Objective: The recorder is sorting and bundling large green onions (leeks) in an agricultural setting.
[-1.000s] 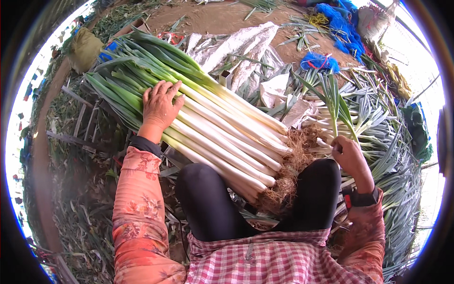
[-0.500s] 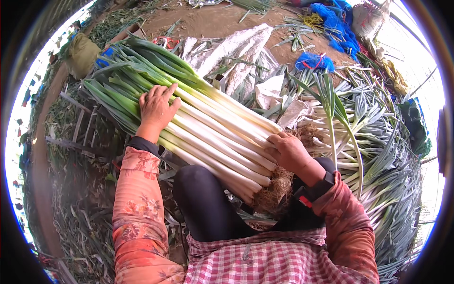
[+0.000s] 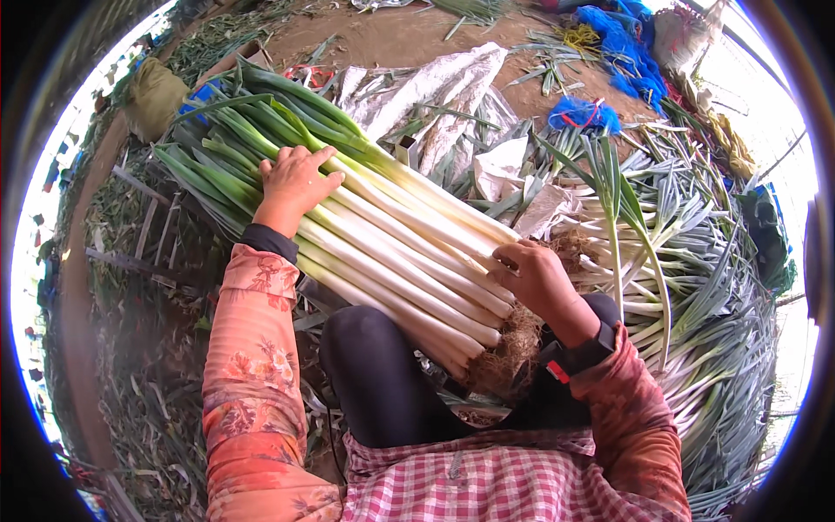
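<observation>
A thick row of long green onions [image 3: 383, 230] lies slantwise before me, over my left knee, with green leaves at the upper left and brown roots [image 3: 511, 348] at the lower right. My left hand [image 3: 297, 184] rests on top of the stalks where green turns to white, its fingers apart. At the root end, my right hand [image 3: 535, 274] has its fingers curled at the lower end of the uppermost stalks; the fingertips are partly hidden.
A large heap of loose green onions [image 3: 696, 296] spreads to the right. Behind the row lie crumpled white plastic sheeting [image 3: 448, 83] and blue netting [image 3: 613, 52]. A metal frame [image 3: 143, 265] stands at the left among scattered leaves, with an olive sack [image 3: 155, 96] farther back.
My left hand has shifted very slightly right along the stalks. My right hand's fingers have drawn in more at the root end. The row of green onions lies nearly the same.
</observation>
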Action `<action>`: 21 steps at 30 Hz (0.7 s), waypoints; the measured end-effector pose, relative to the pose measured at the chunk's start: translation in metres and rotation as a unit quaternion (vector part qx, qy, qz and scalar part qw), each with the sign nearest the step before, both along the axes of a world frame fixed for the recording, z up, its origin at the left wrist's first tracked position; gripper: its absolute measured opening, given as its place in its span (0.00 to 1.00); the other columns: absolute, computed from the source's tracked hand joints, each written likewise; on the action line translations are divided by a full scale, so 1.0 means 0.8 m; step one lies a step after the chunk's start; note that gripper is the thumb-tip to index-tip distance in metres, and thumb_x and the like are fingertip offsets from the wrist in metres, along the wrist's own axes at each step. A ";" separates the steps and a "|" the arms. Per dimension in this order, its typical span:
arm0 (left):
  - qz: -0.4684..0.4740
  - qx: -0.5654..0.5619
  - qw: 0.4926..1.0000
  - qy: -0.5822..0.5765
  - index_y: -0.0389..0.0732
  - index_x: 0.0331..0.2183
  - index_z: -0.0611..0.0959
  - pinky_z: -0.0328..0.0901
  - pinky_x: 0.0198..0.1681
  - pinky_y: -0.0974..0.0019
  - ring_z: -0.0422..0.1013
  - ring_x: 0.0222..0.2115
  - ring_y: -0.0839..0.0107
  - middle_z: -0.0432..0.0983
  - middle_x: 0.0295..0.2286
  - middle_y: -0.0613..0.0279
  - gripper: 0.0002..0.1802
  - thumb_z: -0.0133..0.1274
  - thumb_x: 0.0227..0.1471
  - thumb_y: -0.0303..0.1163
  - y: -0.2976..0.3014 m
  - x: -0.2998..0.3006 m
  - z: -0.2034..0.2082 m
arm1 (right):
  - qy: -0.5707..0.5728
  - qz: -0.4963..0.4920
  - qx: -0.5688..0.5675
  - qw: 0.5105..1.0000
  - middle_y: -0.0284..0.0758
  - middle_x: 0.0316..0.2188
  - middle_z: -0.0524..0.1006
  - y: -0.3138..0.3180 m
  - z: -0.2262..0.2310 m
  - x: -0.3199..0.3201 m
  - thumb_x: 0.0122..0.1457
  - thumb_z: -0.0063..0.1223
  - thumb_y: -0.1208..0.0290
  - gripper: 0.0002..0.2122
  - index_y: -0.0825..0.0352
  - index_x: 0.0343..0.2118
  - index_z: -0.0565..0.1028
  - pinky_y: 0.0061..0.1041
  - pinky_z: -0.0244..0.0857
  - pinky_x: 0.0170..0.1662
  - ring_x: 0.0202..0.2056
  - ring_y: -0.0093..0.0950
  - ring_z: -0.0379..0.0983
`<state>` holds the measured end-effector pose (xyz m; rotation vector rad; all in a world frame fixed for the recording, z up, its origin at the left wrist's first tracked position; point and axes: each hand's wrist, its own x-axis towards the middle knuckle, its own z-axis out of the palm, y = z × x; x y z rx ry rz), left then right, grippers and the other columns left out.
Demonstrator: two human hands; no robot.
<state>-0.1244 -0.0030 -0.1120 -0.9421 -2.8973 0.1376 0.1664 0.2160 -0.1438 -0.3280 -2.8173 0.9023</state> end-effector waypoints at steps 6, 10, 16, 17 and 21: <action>-0.001 0.002 1.000 0.005 0.62 0.51 0.74 0.50 0.50 0.50 0.61 0.49 0.62 0.71 0.43 0.61 0.30 0.51 0.45 0.57 -0.001 -0.001 -0.002 | -0.015 -0.005 0.031 0.999 0.46 0.29 0.73 -0.008 -0.008 -0.008 0.47 0.58 0.71 0.09 0.70 0.27 0.71 0.39 0.66 0.39 0.34 0.46 0.72; -0.002 0.004 1.000 0.002 0.62 0.51 0.74 0.50 0.50 0.50 0.61 0.49 0.62 0.71 0.42 0.60 0.30 0.51 0.45 0.56 -0.001 -0.001 -0.003 | -0.001 0.005 0.048 0.999 0.46 0.29 0.73 -0.012 -0.009 -0.007 0.47 0.57 0.74 0.09 0.70 0.26 0.68 0.39 0.66 0.39 0.35 0.46 0.71; 0.001 0.008 1.000 0.000 0.62 0.51 0.74 0.50 0.50 0.50 0.61 0.50 0.62 0.70 0.43 0.61 0.30 0.52 0.45 0.56 0.002 -0.002 -0.002 | 0.005 0.050 0.097 0.994 0.46 0.30 0.72 -0.007 -0.029 -0.008 0.50 0.50 0.76 0.04 0.70 0.26 0.68 0.37 0.66 0.40 0.35 0.45 0.71; 0.002 0.009 1.000 0.000 0.62 0.51 0.74 0.50 0.50 0.50 0.61 0.50 0.62 0.70 0.43 0.61 0.30 0.52 0.45 0.56 0.002 -0.001 -0.002 | 0.009 0.062 0.104 0.993 0.45 0.29 0.72 -0.008 -0.027 -0.008 0.50 0.48 0.77 0.03 0.69 0.26 0.68 0.37 0.66 0.40 0.35 0.45 0.71; 0.007 0.009 1.000 0.001 0.63 0.51 0.74 0.50 0.50 0.50 0.61 0.50 0.62 0.70 0.44 0.61 0.29 0.52 0.45 0.56 -0.001 -0.001 -0.003 | 0.035 0.106 0.105 0.988 0.43 0.27 0.70 -0.011 -0.013 -0.001 0.50 0.45 0.79 0.02 0.69 0.27 0.68 0.36 0.66 0.39 0.35 0.42 0.70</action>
